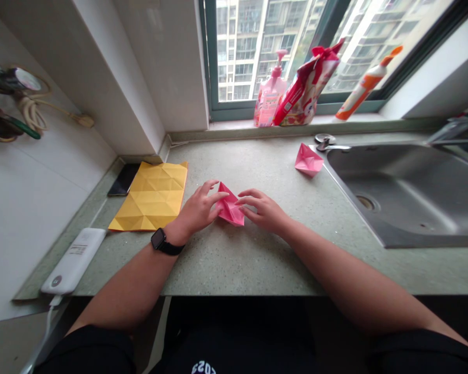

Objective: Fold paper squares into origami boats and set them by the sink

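The pink folded paper [229,206] sits on the speckled counter [257,259] between both hands. The left hand's [197,210] loosely spread fingers [218,196] touch its left side; the right hand's [263,210] fingers [249,200] touch its right. A creased yellow sheet [150,197] lies left; a second pink fold [307,160] sits beside the steel sink [393,182].

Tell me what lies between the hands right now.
Pink folded origami paper lies between the left hand and right hand, touching both, in the head view.
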Tool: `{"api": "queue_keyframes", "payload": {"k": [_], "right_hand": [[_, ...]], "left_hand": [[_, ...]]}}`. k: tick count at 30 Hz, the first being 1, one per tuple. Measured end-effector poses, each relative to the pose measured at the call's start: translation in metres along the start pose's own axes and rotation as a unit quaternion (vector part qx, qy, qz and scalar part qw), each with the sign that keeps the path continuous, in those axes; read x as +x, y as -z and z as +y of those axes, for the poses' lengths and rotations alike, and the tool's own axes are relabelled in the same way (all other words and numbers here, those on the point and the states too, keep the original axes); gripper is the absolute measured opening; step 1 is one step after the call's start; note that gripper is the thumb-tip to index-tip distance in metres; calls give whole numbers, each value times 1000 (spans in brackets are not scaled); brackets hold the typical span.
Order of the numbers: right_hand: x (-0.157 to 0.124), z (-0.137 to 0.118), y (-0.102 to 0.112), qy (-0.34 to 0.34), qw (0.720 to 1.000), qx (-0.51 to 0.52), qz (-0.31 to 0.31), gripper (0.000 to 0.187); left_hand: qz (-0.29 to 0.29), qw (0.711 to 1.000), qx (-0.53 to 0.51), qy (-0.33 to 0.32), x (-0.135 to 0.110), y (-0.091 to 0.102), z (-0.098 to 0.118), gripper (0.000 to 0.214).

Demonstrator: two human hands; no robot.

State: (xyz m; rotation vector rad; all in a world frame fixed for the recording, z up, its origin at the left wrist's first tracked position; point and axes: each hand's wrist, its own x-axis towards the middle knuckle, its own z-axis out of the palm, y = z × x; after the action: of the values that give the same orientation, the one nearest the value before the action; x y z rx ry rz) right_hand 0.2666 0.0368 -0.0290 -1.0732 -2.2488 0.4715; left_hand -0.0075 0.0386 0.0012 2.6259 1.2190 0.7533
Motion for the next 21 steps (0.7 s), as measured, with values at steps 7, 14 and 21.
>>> {"api": "queue_keyframes", "payload": {"k": [7, 14, 21], "right_hand": [[1, -1, 0, 3, 1000, 0, -21, 22], [3, -3, 0, 17, 999, 16, -26, 24], [3, -2, -1, 28, 999, 27, -30, 30]], "left_hand": [[-16, 1000, -2, 9, 0, 0, -4, 40], [-46, 999, -1, 10, 2, -2, -8, 50], [-51, 996, -63, -24, 4, -3, -13, 55]]}}
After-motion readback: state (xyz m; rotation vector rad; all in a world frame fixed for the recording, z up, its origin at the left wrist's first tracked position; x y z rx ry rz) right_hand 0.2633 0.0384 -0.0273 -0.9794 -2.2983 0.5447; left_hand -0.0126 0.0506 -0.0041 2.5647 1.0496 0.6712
